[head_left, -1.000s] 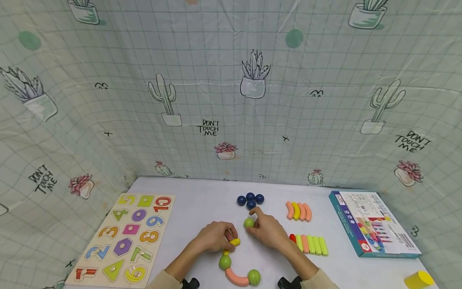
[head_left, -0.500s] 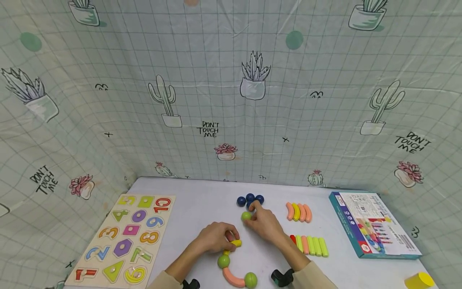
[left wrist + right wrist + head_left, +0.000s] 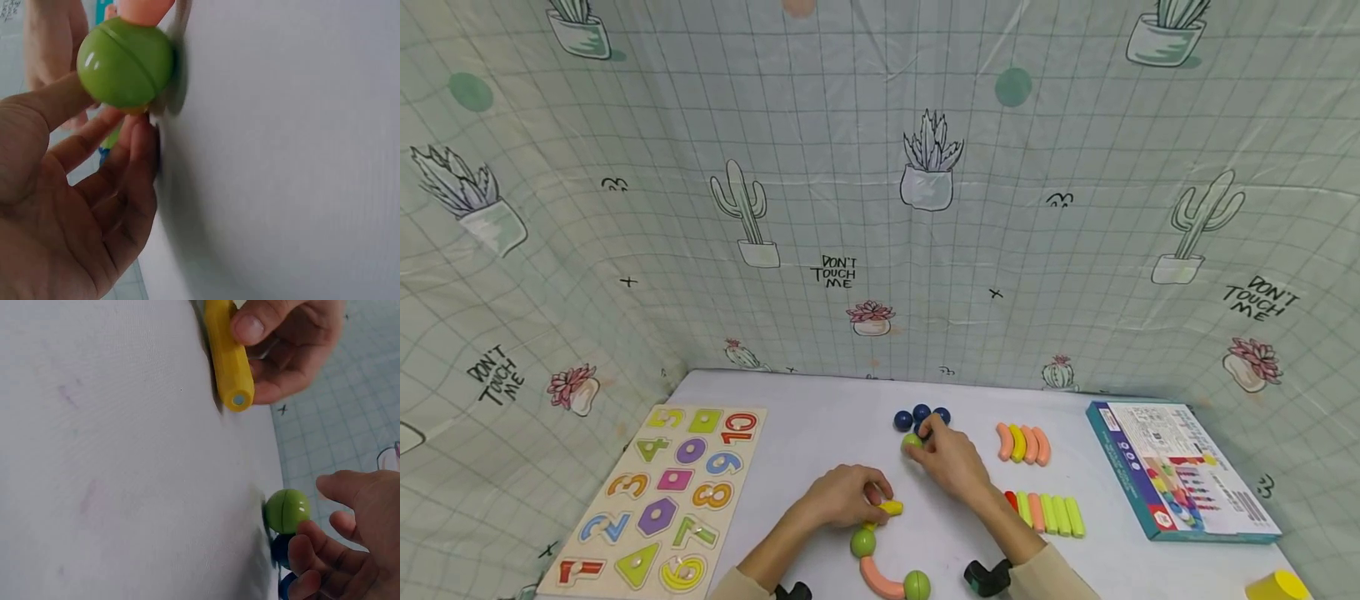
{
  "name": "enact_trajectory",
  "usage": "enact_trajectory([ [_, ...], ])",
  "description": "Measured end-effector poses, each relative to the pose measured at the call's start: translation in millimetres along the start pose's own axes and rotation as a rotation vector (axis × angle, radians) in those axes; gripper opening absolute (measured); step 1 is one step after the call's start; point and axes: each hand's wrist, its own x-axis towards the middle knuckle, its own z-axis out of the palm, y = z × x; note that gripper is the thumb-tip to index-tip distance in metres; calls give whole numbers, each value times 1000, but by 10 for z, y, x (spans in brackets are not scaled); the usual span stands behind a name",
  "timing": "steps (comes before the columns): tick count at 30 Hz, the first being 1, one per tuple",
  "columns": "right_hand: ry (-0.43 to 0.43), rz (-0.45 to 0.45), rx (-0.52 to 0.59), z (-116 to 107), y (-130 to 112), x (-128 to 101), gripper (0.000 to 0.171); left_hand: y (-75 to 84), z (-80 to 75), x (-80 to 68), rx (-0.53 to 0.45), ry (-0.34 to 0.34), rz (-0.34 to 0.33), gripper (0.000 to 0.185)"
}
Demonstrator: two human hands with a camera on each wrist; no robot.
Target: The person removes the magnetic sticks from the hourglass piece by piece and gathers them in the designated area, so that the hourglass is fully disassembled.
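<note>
My left hand (image 3: 848, 496) pinches a yellow rod (image 3: 892, 507) between thumb and fingers. In the right wrist view, the rod's end (image 3: 238, 400) carries a small grey disc. Joined at its near end is a green ball (image 3: 125, 62), followed by a pink curved rod (image 3: 880, 579) and another green ball (image 3: 917, 585). My right hand (image 3: 953, 458) is at a loose green ball (image 3: 287, 511) beside the blue balls (image 3: 902, 421). Its thumb stands off that ball, and a fingertip overlaps the ball's edge in the right wrist view. Some blue balls are partly hidden behind the right hand.
Curved pink and yellow rods (image 3: 1024, 443) lie at the back right, above a row of straight rods (image 3: 1052, 515). A flat box (image 3: 1187, 475) and a yellow cylinder (image 3: 1276, 586) stand further right. A wooden number puzzle board (image 3: 647, 508) covers the table's left side.
My right hand has moved away from me with the loose green ball, up to the blue balls. The joined chain under my left hand has swung slightly left.
</note>
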Motion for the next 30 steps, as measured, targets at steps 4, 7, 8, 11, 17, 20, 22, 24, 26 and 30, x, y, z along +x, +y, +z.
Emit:
enact_trajectory([
  [4,-60,-38,16,-85,-3,-78,16,-16,-56,-44,1,-21,5,21],
  [7,-185,-124,52,-124,-6,-136,12,-18,-56,-47,-2,-16,24,20],
  [8,-237,-158,66,-128,-7,-156,12,-16,-46,-39,-6,-11,32,20],
  [11,-386,-244,81,-117,-20,-223,17,-12,5,1,-16,22,73,19],
  [17,-458,-274,-22,-107,-57,-319,20,4,74,64,-41,46,118,17],
  [20,-449,-233,-83,-131,-62,-348,21,2,52,47,-27,32,112,18],
  [22,-444,-213,-106,-154,-52,-364,22,-4,33,30,-16,18,103,20],
  [24,-442,-191,-110,-170,-34,-379,23,-13,17,19,-11,11,99,22],
  [26,-437,-183,-111,-175,-11,-389,22,-28,13,19,-16,7,101,24],
  [30,-422,-182,-118,-153,16,-392,16,-40,23,35,-40,15,116,24],
])
